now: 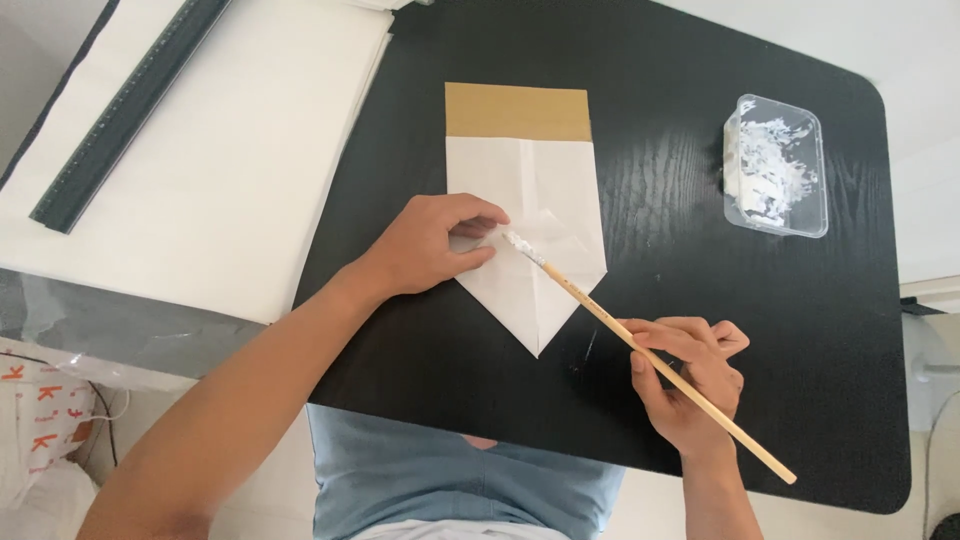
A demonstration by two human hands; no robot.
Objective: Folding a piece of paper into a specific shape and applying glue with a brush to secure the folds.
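A white folded paper piece [540, 200] with a pointed lower end and a brown band at its top lies on the black table [700, 300]. My left hand [432, 245] presses on its left side, fingers pinching a fold. My right hand [690, 375] holds a thin wooden brush [640, 350] like a pen. The brush's white-coated tip touches the paper just beside my left fingertips.
A clear plastic tub [778, 165] smeared with white paste sits at the table's right. A stack of large white sheets [200, 150] with a dark ruler [130, 110] on it lies at the left. A printed bag [40, 420] sits lower left.
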